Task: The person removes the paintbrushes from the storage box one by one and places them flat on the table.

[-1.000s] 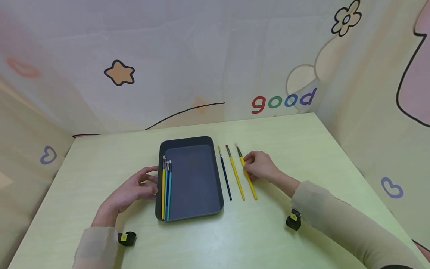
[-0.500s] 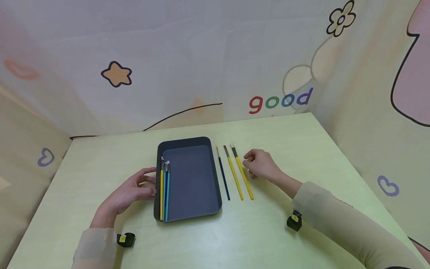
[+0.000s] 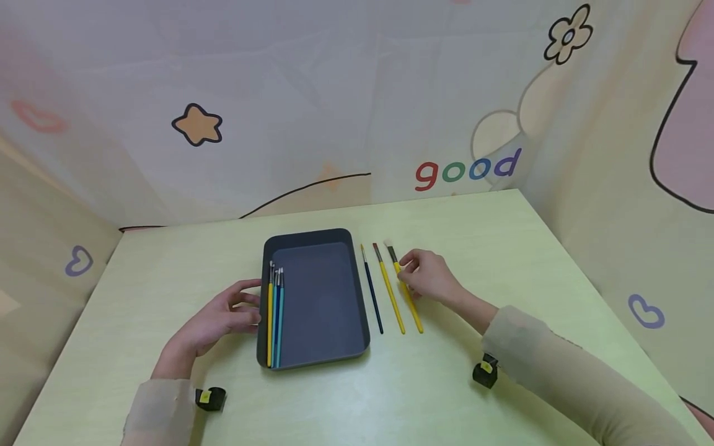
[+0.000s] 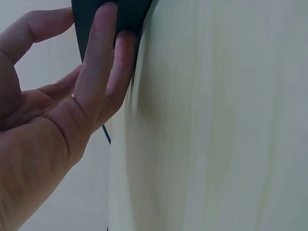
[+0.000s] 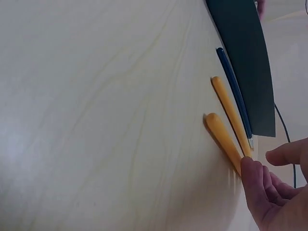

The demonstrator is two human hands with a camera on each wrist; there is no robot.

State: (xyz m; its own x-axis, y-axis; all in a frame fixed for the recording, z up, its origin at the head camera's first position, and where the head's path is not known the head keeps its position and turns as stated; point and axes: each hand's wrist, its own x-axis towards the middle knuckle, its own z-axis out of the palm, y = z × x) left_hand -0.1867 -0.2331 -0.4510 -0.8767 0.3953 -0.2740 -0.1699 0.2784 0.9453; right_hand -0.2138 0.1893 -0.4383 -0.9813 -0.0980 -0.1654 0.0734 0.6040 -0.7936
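Along the right side of the tray [image 3: 320,303], three brushes lie loose on the bench [image 3: 446,384], and the outermost, the thick yellow brush [image 3: 411,306], is the one at my right grip [image 3: 429,275]. It lies just left of that grip, partly under my fingertips; its long axis runs away from me, bristles at the far end and leaning slightly left, handle end towards me, so it crosses my fingers. The thin yellow brush [image 3: 390,291] and the navy brush [image 3: 372,291] sit between it and the tray. My right grip is plainly the nearer one; my left grip [image 3: 214,319] is beyond the tray, fingers spread, tips against its left wall.

My right fingers are bent, with a gap showing from the wrist, but I cannot tell whether they pinch the handle or only touch it. They cover a stretch of it. Its pale bristles are faint against the bench, and the left wrist view shows only a cut-off piece of tray.
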